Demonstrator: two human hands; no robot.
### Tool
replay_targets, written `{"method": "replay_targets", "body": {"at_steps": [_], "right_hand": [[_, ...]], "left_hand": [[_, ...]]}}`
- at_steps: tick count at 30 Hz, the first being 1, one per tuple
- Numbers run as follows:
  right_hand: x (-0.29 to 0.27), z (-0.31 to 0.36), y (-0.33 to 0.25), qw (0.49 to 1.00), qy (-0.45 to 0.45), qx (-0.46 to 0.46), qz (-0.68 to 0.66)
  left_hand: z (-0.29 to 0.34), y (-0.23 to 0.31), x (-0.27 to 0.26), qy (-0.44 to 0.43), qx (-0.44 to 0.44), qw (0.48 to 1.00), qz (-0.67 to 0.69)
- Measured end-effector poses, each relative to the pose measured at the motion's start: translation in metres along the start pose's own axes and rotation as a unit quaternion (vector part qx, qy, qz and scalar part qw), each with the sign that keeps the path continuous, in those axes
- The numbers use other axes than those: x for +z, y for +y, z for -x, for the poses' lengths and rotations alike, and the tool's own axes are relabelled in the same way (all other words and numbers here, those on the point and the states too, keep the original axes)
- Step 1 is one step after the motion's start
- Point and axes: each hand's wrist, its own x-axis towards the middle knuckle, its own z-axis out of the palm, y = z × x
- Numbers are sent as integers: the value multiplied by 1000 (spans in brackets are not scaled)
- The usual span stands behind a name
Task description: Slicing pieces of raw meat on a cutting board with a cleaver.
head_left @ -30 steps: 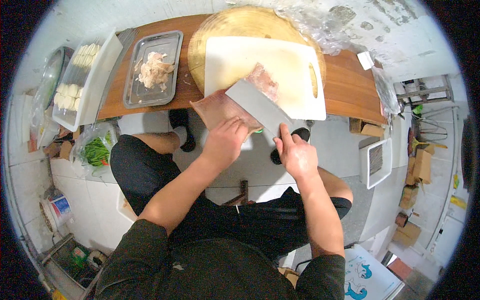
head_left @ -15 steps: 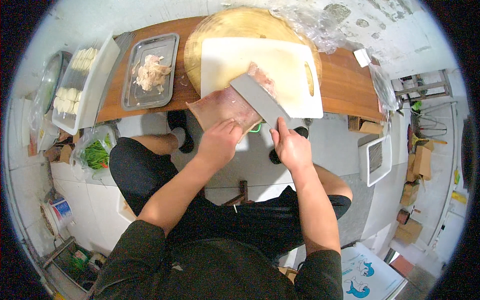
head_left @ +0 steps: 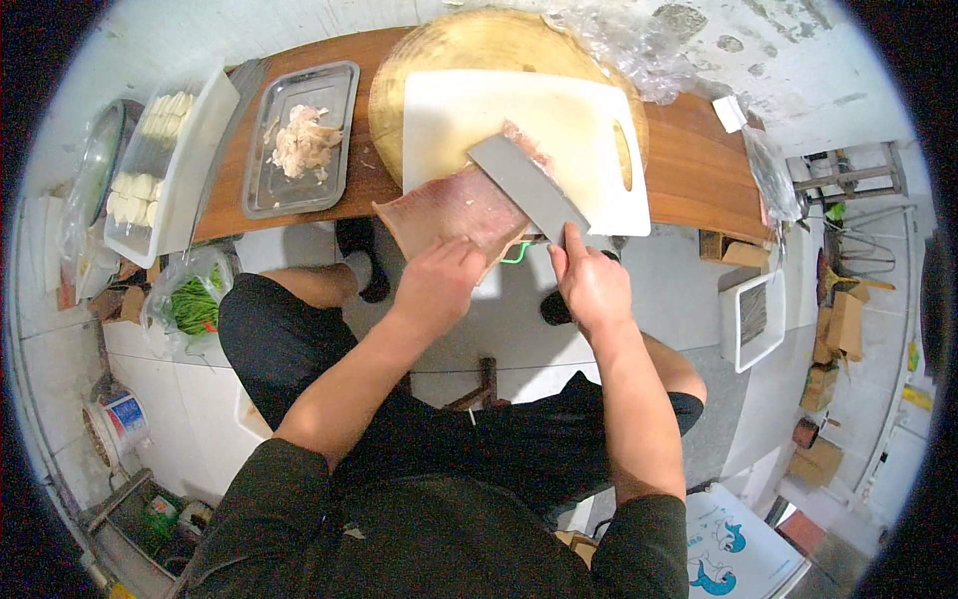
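Cleaver (head_left: pixel 529 187) has slid farther across the meat (head_left: pixel 457 205).

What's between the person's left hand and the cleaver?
In the head view, a pinkish sheet of raw meat spans that stretch, its near edge gripped by the left hand, the cleaver crossing it.

Flat pink meat (head_left: pixel 451 207), cleaver (head_left: pixel 529 187) slanting across
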Motion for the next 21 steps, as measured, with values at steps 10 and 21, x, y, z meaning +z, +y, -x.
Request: {"method": "replay_targets", "body": {"at_steps": [10, 21], "right_hand": [[0, -35, 2, 999, 40, -26, -22], [-11, -54, -8, 999, -27, 14, -17]], "left_hand": [[1, 0, -1, 9, -4, 999, 33], [-5, 6, -21, -38, -74, 996, 44]]}}
